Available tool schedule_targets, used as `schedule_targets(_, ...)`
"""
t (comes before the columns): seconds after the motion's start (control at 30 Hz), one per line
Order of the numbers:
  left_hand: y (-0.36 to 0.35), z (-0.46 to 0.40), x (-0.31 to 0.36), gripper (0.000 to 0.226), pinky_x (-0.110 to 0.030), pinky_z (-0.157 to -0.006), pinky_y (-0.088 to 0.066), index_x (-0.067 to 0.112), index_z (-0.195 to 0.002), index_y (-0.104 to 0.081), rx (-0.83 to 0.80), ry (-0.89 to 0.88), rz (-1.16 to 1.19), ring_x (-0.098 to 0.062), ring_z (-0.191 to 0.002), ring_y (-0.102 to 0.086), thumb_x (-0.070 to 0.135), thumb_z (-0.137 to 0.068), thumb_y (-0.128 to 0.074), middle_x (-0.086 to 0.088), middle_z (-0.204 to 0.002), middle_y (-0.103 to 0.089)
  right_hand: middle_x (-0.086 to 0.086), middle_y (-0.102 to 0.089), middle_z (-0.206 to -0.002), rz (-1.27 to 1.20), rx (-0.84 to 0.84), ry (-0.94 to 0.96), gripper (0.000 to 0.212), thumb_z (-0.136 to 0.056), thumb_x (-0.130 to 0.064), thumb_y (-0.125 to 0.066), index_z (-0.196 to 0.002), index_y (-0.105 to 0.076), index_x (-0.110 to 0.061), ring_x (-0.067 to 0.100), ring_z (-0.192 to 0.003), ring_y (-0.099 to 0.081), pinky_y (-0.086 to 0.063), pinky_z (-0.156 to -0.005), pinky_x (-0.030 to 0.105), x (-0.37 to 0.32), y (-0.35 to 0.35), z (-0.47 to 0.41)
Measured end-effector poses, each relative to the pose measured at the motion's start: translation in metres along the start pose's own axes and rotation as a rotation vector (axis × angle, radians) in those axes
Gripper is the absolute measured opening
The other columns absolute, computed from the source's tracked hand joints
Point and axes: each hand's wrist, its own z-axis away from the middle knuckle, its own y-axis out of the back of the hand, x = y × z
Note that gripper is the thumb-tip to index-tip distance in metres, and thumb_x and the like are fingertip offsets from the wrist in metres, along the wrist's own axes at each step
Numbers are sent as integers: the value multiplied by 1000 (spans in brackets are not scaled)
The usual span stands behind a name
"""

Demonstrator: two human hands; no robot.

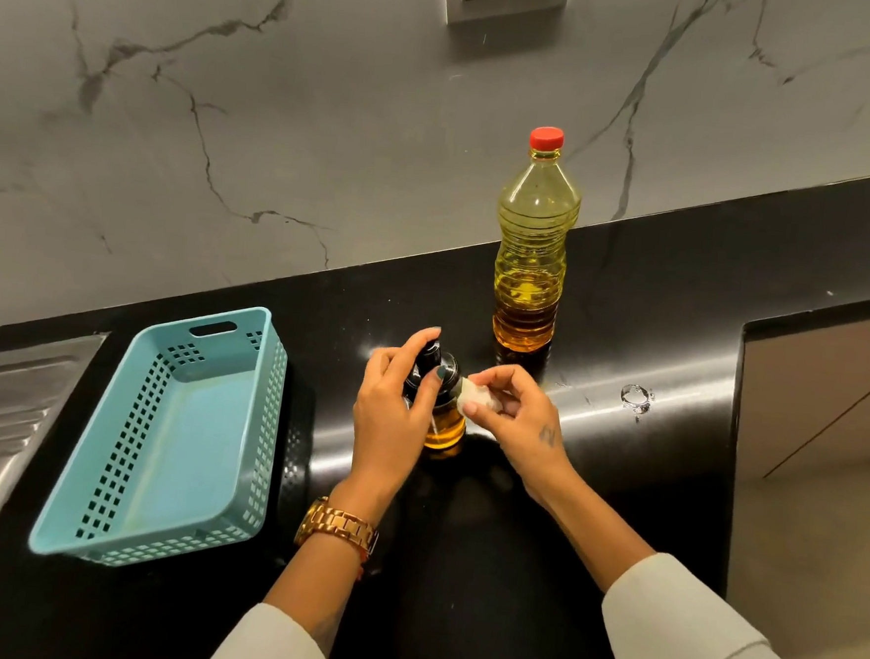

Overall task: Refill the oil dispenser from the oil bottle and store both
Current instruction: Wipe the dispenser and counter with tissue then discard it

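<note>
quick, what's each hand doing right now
Left hand: grips the black top of the oil dispenser.
Right hand: pinches a small white wad against the dispenser's side.

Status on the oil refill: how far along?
Pouring looks done: oil bottle capped, dispenser holds oil, top on. In hand: left hand grips dispenser, right hand presses a tissue to it. Left: store both; basket holds nothing.

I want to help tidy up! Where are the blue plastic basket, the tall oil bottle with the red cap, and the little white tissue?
Blue plastic basket (194, 431): head view, bare floor.
Tall oil bottle (530, 264): head view, ribbed middle.
White tissue (474, 396): head view, crumpled middle.
</note>
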Motion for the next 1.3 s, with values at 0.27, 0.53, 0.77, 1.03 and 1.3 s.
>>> schedule_targets(0.27, 1, 0, 4, 47, -26, -83, -50, 33, -131, -47, 11, 14, 36, 8, -94, -50, 14, -90, -58, 19, -100, -50, 2, -65, -111, -81, -94, -24, 22, -88, -14, -59, -108, -64, -22, 15, -107, -60, -49, -97, 39, -18, -3, -23)
schedule_targets(0.53, 0, 2, 5, 44, -44, -82, -52, 35, -128, -50, 9, 25, -46, -14, -96, -49, 14, -90, -56, 11, -91, -52, -4, -65, -109, -116, -24, 52, 33, -83, -10, -66, -113, -61, -23, 10, -103, -60, -52, -88, 27, -5, -2, 7)
schedule_targets(0.77, -2, 5, 9, 45, -35, -81, -45, 31, -134, -46, -4, 33, -100, -17, -92, -49, 14, -93, -50, 16, -83, -48, 3, -67, -107, -51, -73, -51, 33, -81, -1, -62, -109, -64, -19, 17, -104, -62, -52, -89, 31, -13, 1, -23)
schedule_targets(1.03, -4, 1, 11, 43, -25, -77, -44, 38, -130, -49, 41, 56, -100, -6, -92, -50, 28, -89, -59, 8, -105, -53, -10, -63, -95, 144, 16, 145, 24, -81, -12, -67, -96, -59, -28, 9, -96, -57, -49, -78, 21, -6, 2, 2)
schedule_targets(1.3, -1, -1, 10, 43, -14, -65, -38, 43, -128, -49, 28, 57, -121, 1, -77, -48, 31, -89, -59, 9, -89, -46, -6, -69, -106, 202, -79, 94, 30, -89, -6, -56, -111, -66, -23, 5, -102, -62, -52, -89, 28, -6, 3, -30)
